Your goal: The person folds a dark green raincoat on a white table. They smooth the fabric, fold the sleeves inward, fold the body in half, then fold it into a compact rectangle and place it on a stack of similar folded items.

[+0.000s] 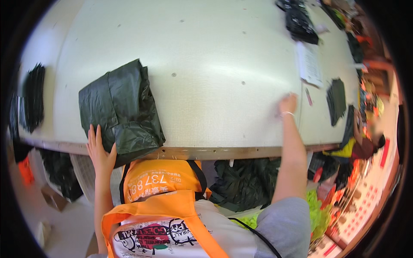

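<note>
A dark green folded garment (124,101) of shiny, thin cloth lies at the left of the white table, its near corner overhanging the edge. On its lower left part rests my left hand (101,148), fingers spread and nearly straight, gripping nothing. My right hand (288,104) is far to the right, low over the tabletop or touching it, apart from the garment. Its fingers are curled in and slightly blurred, and I cannot make out what they hold, if anything. A thin bracelet (287,114) circles that wrist.
Stacks of dark cloth pieces (32,99) lie at the far left and right (336,101). Paper sheets (309,64), a pink pen-like stick (309,97) and a black bundle (299,21) are at the right. Dark cloth (245,180) is heaped under the table; another person (365,144) is at far right.
</note>
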Demonstrator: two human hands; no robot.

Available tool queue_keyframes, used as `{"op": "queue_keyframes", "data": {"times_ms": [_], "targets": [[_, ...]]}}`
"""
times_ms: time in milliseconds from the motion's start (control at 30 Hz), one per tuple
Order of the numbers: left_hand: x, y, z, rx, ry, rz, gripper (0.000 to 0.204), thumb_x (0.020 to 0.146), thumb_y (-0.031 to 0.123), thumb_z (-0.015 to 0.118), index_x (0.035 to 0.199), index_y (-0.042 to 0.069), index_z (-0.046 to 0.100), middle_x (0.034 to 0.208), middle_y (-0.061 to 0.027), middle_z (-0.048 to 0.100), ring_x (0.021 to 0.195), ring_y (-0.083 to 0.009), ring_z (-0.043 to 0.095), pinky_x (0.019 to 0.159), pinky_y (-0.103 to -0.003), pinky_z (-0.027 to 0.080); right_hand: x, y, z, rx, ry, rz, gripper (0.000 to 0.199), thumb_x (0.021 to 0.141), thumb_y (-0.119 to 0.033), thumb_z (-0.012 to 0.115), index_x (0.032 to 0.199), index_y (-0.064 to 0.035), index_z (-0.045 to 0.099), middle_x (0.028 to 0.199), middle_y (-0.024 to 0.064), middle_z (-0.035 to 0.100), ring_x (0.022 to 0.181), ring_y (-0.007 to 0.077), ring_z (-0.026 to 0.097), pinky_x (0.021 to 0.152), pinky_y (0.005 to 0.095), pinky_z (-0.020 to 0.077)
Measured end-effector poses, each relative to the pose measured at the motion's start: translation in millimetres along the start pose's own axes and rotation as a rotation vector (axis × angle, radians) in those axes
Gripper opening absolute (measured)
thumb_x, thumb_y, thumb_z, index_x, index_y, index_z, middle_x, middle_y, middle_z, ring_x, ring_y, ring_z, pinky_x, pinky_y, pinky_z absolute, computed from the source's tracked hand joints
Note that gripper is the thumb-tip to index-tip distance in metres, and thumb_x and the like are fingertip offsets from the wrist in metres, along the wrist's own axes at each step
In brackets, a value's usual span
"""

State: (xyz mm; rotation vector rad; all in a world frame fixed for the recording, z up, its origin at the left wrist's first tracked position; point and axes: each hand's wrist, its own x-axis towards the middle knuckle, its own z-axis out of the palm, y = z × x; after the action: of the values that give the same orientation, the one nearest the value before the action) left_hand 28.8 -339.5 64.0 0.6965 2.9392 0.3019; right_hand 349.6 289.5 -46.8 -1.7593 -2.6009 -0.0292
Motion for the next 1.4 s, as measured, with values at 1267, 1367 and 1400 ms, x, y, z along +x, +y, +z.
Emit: {"op": "queue_keyframes", "data": {"times_ms": [1267, 1367, 1400], "targets": [[27.8, 19.9, 11.5, -0.294, 0.504, -0.044, 0.022, 0.072, 0.019, 0.074, 0.074, 0.01, 0.054, 0.063, -0.0053, 0.06, 0.058, -0.0253, 0.061, 0.05, -0.035, 0.046, -301.3, -429.6, -124.2, 1.108, -0.525, -0.976, 0.023, 0.083, -0.014, 0.069, 0.102, -0.0025, 0.064, 0.09, 0.0097, 0.06, 0.073, 0.02, 0.062, 0.067, 0.0282, 0.0506], [26.6, 18.8, 15.0, -0.323, 0.607, 0.004, 0.022, 0.071, 0.017, 0.072, 0.071, 0.011, 0.051, 0.064, -0.0031, 0.059, 0.061, -0.0226, 0.061, 0.051, -0.035, 0.046, -304.9, -439.6, -114.3, 1.109, -0.397, -1.027, 0.022, 0.083, -0.014, 0.068, 0.102, -0.0029, 0.064, 0.09, 0.0089, 0.06, 0.071, 0.0203, 0.061, 0.066, 0.0285, 0.0504], [26.7, 18.1, 15.6, -0.342, 0.635, 0.007, 0.022, 0.07, 0.016, 0.073, 0.07, 0.01, 0.052, 0.063, -0.0035, 0.059, 0.059, -0.0226, 0.061, 0.05, -0.034, 0.046, -305.6, -441.2, -115.5, 1.091, -0.406, -1.034, 0.022, 0.083, -0.014, 0.068, 0.102, -0.0029, 0.064, 0.09, 0.009, 0.06, 0.071, 0.02, 0.061, 0.066, 0.0283, 0.0504]]}}
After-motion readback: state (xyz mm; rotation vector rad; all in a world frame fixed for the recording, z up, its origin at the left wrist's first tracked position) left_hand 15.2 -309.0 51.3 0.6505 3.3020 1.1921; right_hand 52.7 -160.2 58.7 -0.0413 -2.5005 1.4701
